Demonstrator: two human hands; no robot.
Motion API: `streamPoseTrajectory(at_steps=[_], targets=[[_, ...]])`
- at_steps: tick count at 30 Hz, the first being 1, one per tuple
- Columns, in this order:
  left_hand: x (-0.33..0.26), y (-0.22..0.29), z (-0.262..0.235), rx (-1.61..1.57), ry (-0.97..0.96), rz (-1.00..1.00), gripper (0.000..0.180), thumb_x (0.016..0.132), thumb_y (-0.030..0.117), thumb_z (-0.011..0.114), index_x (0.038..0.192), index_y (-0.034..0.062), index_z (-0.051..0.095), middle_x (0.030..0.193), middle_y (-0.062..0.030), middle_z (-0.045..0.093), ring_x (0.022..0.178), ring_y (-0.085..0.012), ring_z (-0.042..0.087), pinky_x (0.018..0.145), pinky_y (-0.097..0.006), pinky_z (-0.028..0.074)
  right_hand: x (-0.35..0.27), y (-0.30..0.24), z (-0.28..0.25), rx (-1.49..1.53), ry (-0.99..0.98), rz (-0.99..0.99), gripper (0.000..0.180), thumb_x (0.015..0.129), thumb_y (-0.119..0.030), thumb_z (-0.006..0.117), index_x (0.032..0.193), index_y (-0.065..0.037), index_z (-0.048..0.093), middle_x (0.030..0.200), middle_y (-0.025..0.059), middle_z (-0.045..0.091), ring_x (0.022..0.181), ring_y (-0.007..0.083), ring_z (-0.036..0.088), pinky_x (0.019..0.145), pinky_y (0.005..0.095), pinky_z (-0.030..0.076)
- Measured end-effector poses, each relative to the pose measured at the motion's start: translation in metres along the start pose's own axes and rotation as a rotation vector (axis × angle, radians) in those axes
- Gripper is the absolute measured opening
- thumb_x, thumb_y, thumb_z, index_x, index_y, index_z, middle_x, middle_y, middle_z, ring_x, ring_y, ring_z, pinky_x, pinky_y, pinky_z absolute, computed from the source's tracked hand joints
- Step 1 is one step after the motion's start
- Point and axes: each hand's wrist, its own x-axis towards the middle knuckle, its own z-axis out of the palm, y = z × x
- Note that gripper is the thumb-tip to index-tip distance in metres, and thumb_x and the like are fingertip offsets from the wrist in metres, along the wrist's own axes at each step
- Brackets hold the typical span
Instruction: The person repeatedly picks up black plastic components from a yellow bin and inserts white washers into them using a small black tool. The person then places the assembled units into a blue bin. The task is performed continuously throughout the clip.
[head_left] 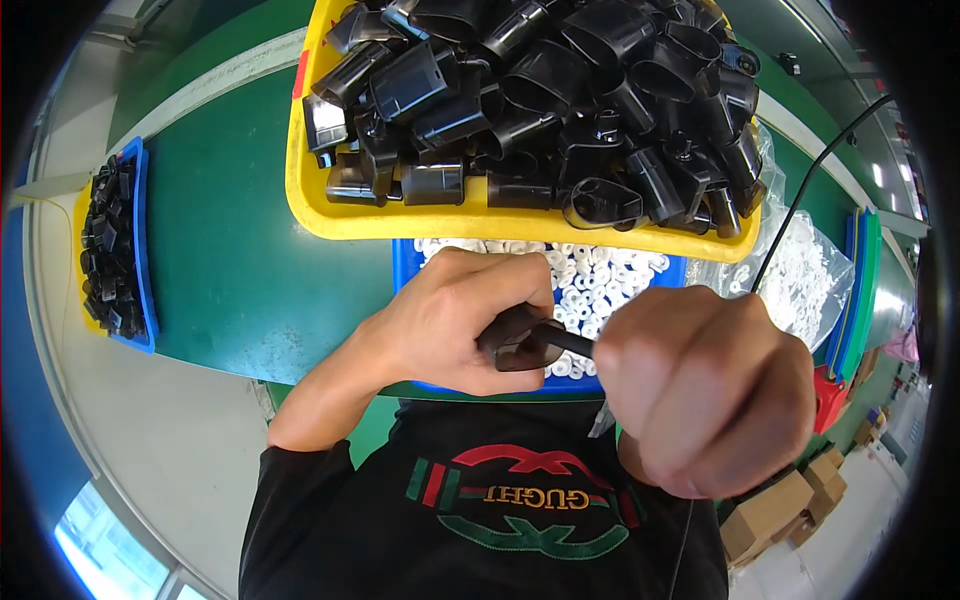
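Note:
My left hand point(440, 320) is closed around a hollow black plastic part point(512, 345), its open end turned to the right. My right hand point(705, 390) is a fist around a tool whose handle the fingers hide. Only its thin black shaft point(568, 341) shows, reaching left to the black part; whether the tip is inside cannot be seen. Beneath both hands lies a blue tray point(404, 265) of small white rings point(585, 300). Just beyond it, a yellow bin point(520, 232) is heaped with similar black parts point(540, 75).
On the green table point(230, 240), a blue-rimmed bin point(143, 220) of black parts stands far left. A clear bag point(815, 280) of white pieces lies right, crossed by a black cable point(800, 190). Stacked bins point(862, 290) and cardboard boxes point(765, 515) are further right.

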Motion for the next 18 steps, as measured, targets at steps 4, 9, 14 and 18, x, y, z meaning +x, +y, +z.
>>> streamPoseTrajectory(at_steps=[4,9,14,18], targets=[[0.000,-0.004,0.001,-0.028,0.000,0.012,0.031,0.065,0.016,0.078,0.083,0.0059,0.055,0.068,-0.0096,0.056,0.059,-0.0312,0.057,0.052,-0.037,0.044,-0.004,0.012,0.009,-0.105,0.087,0.019,0.029,0.080,0.007,0.062,0.060,-0.006,0.045,0.059,0.0071,0.054,0.045,0.0147,0.042,0.039,0.0259,0.029],[0.000,-0.005,0.003,-0.032,-0.011,0.022,0.033,0.065,0.018,0.080,0.084,0.0056,0.056,0.069,-0.0102,0.055,0.060,-0.0319,0.057,0.053,-0.038,0.044,-0.005,0.016,0.016,-0.139,0.155,0.040,0.036,0.079,0.000,0.066,0.057,-0.007,0.039,0.054,0.0057,0.051,0.042,0.0149,0.040,0.038,0.0260,0.026],[0.001,-0.002,0.001,0.022,-0.056,0.002,0.035,0.067,0.019,0.082,0.083,0.0042,0.054,0.068,-0.0124,0.055,0.060,-0.0337,0.057,0.053,-0.039,0.044,-0.012,0.020,0.022,-0.152,0.246,0.091,0.040,0.083,-0.010,0.063,0.053,-0.007,0.036,0.051,0.0043,0.048,0.040,0.0144,0.038,0.038,0.0267,0.026],[0.002,0.003,0.002,0.128,-0.025,-0.046,0.036,0.068,0.020,0.082,0.083,0.0032,0.054,0.069,-0.0151,0.057,0.062,-0.0363,0.058,0.054,-0.041,0.045,-0.022,0.032,0.015,-0.199,0.202,0.032,0.025,0.063,0.006,0.058,0.054,-0.004,0.037,0.056,0.0063,0.045,0.045,0.0183,0.037,0.041,0.0293,0.026]])
